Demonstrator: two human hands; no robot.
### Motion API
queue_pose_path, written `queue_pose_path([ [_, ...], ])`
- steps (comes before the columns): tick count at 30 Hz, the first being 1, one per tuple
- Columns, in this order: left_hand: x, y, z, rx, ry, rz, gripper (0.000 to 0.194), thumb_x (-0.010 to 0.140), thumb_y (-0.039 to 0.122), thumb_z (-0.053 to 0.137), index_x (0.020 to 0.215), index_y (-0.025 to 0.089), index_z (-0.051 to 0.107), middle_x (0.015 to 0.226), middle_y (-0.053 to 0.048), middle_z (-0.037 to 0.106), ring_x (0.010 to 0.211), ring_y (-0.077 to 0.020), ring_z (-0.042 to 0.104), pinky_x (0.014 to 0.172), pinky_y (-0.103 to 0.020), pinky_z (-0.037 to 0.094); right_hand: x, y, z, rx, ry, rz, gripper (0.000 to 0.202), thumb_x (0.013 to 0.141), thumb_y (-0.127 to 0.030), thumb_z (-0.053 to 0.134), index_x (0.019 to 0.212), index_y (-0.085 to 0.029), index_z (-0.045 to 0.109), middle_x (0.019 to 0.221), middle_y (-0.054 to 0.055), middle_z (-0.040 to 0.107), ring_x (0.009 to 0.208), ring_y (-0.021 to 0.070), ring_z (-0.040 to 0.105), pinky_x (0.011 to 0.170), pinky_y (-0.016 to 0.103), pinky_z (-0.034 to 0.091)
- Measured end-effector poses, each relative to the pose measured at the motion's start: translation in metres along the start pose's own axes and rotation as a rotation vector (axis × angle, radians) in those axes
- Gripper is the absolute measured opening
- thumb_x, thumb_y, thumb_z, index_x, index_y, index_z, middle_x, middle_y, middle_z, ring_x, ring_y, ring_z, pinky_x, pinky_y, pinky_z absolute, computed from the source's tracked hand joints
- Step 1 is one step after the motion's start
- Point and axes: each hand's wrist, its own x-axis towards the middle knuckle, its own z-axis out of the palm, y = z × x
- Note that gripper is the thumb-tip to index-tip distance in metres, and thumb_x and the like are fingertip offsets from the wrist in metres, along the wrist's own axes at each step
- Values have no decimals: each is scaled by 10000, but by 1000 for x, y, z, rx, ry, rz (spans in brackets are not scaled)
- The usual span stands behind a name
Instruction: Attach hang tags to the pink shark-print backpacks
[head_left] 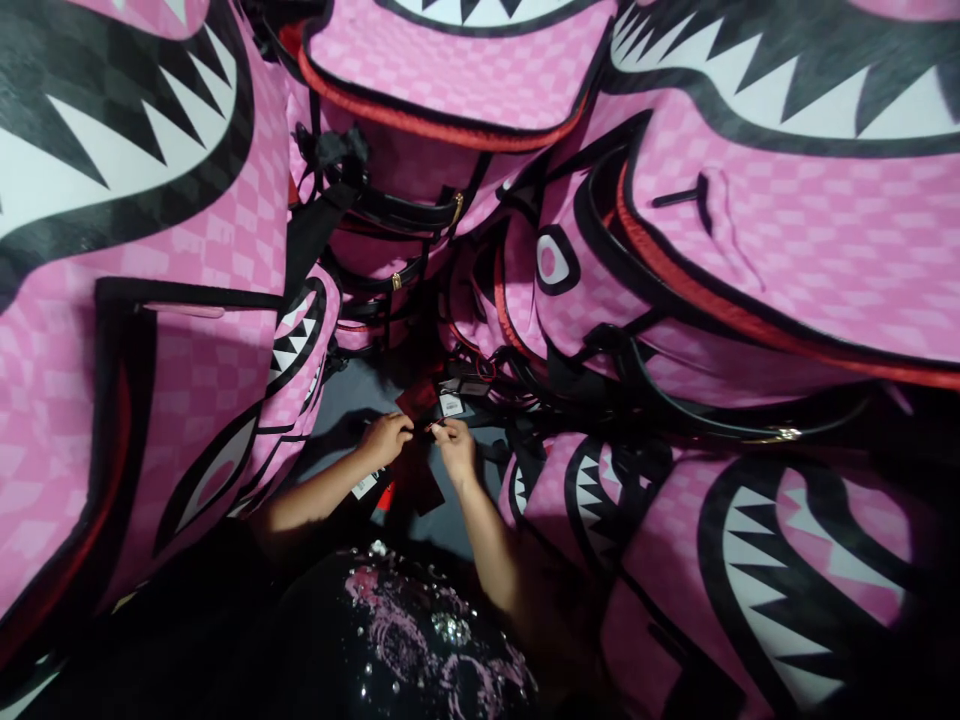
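Head view: right hand (456, 450) pinches what looks like thin red cord (433, 428); left hand (385, 440) narrow, fingers curled (cannot tell on what). Cord sits between hands, near dark tag (426, 488), pink bags (810, 250) left, right, far. Light pinch, untwisted cord likely work best. White label (451, 404) carries print, too small to read.
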Motion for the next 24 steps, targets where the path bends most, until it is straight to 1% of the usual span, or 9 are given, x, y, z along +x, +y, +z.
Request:
queue_pose_path([
  [2,-11,-10,17,27,-57,-41,162,852,152,588,967,218,683,1031,-34,689,943,-165,636,831,-268,470,-2,21,9,-9,-50,91,442,578,-459,765,860,-183,567,664,-43,605,548,137,561,536,261,439],
  [4,-16,-14,27,50,-94,-67,154,869,155,567,934,223,688,1012,-31,693,957,-161,633,845,-273,463,-5,33,18,-12,-103,164,391,657,-438,757,881,-179,568,663,-55,600,513,116,549,498,238,425],
  [7,-17,-15,30,78,-138,-75,134,895,170,542,903,180,675,978,-36,688,948,-161,625,868,-309,465,-8,40,28,-17,-165,219,253,833,-376,697,845,-152,578,660,-57,573,518,84,530,508,217,446],
  [10,-19,-18,27,100,-182,-50,132,891,151,541,921,181,666,976,-31,680,947,-156,617,878,-313,462,-8,41,29,-24,-182,229,250,933,-363,615,835,-134,593,699,-41,576,561,76,539,553,219,483],
  [13,-23,-21,26,107,-205,-5,161,860,152,592,977,234,666,1087,-19,658,1068,-145,574,921,-271,435,-7,41,24,-31,-173,233,258,948,-370,598,848,-132,599,706,-40,578,564,77,541,555,219,485],
  [15,-25,-21,27,112,-209,7,164,857,171,607,996,236,664,1146,-21,632,1101,-141,555,931,-261,429,-8,42,21,-32,-179,235,242,944,-348,607,836,-132,595,687,-47,569,554,74,536,546,213,479],
  [19,-24,-20,28,141,-230,-29,124,917,233,550,920,163,652,1009,-37,650,923,-139,605,865,-308,477,-12,42,21,-37,-188,229,237,939,-335,616,821,-131,592,667,-52,560,546,72,539,530,204,474],
  [22,-26,-24,20,180,-210,-53,204,927,327,566,940,138,640,989,-46,658,956,-165,610,914,-383,484,-14,39,19,-55,-134,206,259,942,-361,605,819,-134,585,666,-49,560,541,72,537,513,200,464],
  [24,-31,-27,11,211,-165,-78,188,916,306,583,937,129,644,982,-70,671,989,-186,613,947,-405,466,-14,36,16,-70,-80,167,267,924,-378,613,807,-141,576,657,-48,562,528,75,533,500,200,449],
])
